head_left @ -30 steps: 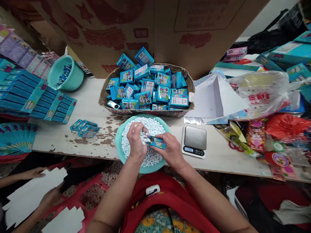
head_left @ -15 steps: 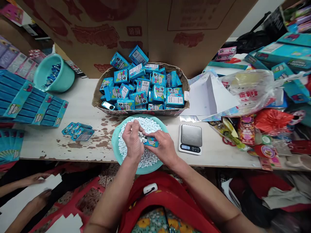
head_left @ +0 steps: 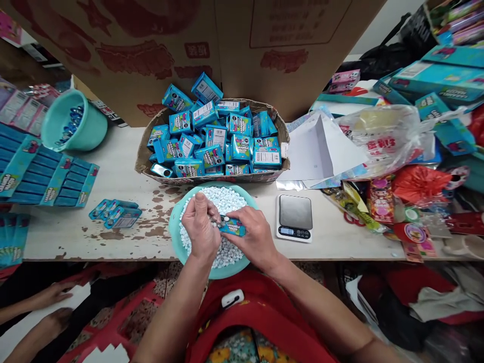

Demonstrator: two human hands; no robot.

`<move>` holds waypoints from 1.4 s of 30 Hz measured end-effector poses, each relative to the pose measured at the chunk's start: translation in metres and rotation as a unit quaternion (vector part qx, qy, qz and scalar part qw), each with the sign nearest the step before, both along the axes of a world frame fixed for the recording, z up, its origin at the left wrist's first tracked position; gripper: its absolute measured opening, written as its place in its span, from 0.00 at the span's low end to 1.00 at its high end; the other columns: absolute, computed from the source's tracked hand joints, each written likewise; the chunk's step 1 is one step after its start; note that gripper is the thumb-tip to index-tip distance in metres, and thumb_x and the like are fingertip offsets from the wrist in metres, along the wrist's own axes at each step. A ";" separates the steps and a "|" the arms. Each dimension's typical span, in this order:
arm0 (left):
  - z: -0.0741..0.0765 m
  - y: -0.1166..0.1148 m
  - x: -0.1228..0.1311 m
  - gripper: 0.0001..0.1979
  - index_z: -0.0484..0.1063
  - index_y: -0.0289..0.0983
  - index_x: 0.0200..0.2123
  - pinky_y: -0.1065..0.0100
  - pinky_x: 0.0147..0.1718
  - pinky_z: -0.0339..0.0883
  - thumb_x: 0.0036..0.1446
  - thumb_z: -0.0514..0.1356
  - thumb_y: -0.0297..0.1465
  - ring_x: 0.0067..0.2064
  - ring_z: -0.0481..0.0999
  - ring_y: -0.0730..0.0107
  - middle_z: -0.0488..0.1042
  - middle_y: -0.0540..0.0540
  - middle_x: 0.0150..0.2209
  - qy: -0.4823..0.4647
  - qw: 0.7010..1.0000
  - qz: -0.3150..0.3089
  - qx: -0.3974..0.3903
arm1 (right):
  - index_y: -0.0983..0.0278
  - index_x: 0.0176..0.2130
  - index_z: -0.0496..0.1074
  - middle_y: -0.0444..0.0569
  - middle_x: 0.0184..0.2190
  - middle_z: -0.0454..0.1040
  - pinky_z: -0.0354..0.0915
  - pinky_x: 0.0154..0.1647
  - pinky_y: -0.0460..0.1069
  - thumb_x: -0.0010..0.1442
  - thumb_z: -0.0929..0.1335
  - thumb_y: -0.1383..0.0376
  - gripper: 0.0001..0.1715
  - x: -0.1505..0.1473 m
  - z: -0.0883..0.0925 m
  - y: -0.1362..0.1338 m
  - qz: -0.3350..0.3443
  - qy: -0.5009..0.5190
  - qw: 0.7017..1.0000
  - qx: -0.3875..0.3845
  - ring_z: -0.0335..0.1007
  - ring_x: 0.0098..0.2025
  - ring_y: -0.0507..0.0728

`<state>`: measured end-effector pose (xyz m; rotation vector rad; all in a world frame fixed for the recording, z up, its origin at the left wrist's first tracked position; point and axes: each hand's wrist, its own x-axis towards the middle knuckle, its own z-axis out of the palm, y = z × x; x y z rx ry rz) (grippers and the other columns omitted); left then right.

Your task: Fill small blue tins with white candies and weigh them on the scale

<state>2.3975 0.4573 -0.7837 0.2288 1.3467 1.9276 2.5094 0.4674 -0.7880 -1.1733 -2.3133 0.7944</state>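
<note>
Over the teal basin full of small white candies, my right hand grips a small blue candy box lettered "Caramelo Macizo", tipped on its side. Its left end faces my left hand, which is curled with the thumb up against that end. A few white candies show between the left fingers and the box's mouth; the rest of that palm is hidden. Behind the basin stands a worn carton heaped with similar blue boxes.
Right of the basin is a digital scale. Several blue boxes stand together on the left, near stacked display trays and a teal bucket. Packets and bags crowd the right. A co-worker's hands hold white card at lower left.
Fewer white candies show at the left fingers, and the hand sits closer against the box's mouth. The right hand keeps its grip. The whole view has shifted slightly.
</note>
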 end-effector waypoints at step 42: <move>-0.052 0.049 -0.026 0.15 0.70 0.41 0.49 0.56 0.51 0.63 0.60 0.55 0.36 0.51 0.70 0.56 0.72 0.41 0.48 0.582 0.765 -0.230 -0.153 | 0.61 0.43 0.69 0.48 0.39 0.74 0.71 0.41 0.53 0.50 0.75 0.57 0.23 0.130 -0.003 0.039 -0.262 0.157 0.951 -0.051 0.73 0.39 0.57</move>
